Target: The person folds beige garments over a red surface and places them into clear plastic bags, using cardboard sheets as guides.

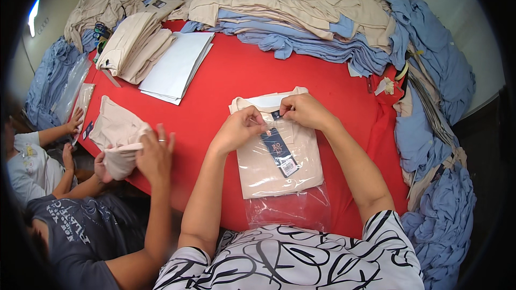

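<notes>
A folded beige shirt (252,169) lies in front of me, partly inside a clear plastic bag (290,209) whose loose end spreads toward my body. On the shirt's front rests a navy hang tag (278,153) with a white label low on it. My left hand (240,128) is closed in a pinch by the tag's top; what its fingertips hold is too small to make out. Beside the dark neck label, my right hand (307,110) pinches the shirt at the collar. A white insert (266,100) shows in the neck opening.
A red cloth (231,86) covers the table. White sheets (177,67) lie beside folded beige garments (134,48). Beige and blue garments (301,16) pile along the back; blue ones (441,225) heap at right. A co-worker's hands (153,153) handle beige fabric at left, with another person beyond.
</notes>
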`<action>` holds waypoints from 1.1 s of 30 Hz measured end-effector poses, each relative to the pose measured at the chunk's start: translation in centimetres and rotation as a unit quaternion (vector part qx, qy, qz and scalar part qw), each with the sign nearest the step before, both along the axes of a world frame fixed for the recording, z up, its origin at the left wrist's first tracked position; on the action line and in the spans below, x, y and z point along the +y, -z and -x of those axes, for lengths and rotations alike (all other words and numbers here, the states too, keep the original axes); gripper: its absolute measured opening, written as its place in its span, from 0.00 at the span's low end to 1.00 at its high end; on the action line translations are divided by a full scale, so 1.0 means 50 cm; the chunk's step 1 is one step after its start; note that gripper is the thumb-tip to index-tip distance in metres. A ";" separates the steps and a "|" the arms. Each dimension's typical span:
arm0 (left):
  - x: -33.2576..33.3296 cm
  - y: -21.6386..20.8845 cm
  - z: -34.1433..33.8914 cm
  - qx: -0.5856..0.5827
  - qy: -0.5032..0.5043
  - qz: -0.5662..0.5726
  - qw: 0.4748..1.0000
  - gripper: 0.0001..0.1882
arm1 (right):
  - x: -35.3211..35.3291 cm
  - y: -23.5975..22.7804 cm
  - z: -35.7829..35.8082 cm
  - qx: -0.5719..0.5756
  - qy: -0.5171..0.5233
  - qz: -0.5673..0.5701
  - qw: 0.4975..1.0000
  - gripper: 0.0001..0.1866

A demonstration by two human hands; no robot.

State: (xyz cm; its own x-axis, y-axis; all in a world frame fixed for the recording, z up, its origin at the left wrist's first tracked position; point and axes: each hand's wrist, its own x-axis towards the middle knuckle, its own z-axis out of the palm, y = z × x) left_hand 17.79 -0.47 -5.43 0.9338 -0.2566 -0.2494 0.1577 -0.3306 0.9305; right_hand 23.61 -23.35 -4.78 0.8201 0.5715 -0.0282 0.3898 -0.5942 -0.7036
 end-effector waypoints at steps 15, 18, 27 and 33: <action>-0.006 -0.022 0.023 -0.033 0.020 -0.097 0.995 0.12 | 0.004 -0.018 0.007 0.008 -0.076 0.144 0.987 0.06; -0.004 -0.009 0.020 -0.029 0.033 -0.071 0.997 0.11 | 0.005 -0.006 0.004 0.004 -0.082 0.137 0.987 0.06; 0.006 0.015 0.020 -0.017 0.042 -0.052 0.998 0.07 | 0.010 0.015 0.000 0.038 -0.094 0.095 0.990 0.09; 0.006 0.002 0.024 -0.001 0.028 -0.014 1.000 0.07 | 0.035 0.008 -0.004 0.039 -0.148 0.051 0.987 0.11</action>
State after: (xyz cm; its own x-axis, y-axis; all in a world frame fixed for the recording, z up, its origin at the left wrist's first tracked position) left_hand 16.57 -0.19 -5.53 0.9186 -0.3020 -0.2548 0.1357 -0.3644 0.9213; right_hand 23.82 -21.61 -5.18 0.6111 0.7763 -0.1546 0.5032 -0.5318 -0.6812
